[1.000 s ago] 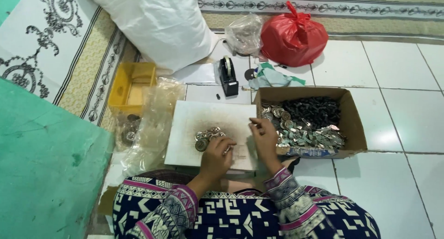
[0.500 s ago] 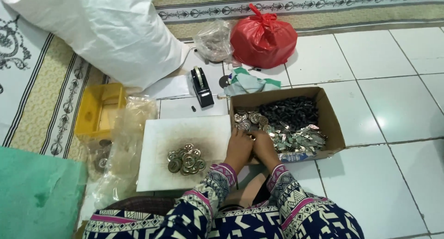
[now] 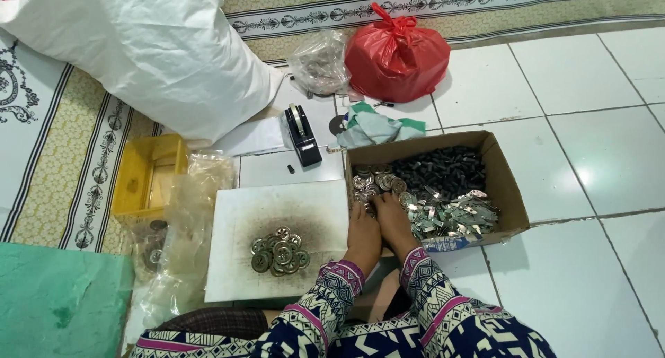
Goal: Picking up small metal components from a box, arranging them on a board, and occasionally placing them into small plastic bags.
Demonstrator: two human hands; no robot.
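Two hands [image 3: 377, 233], one cardboard box [image 3: 509, 191]

Open passage: bare white board [image 3: 242, 261] left of the heap of round metal discs [image 3: 278, 255]; bare floor tiles [image 3: 589, 136] right of the cardboard box [image 3: 509, 191]. Obstructions: box walls; tape dispenser [image 3: 301, 134] behind the board; clear plastic bag [image 3: 183, 219] and yellow tray [image 3: 142, 181] crowding its left edge.
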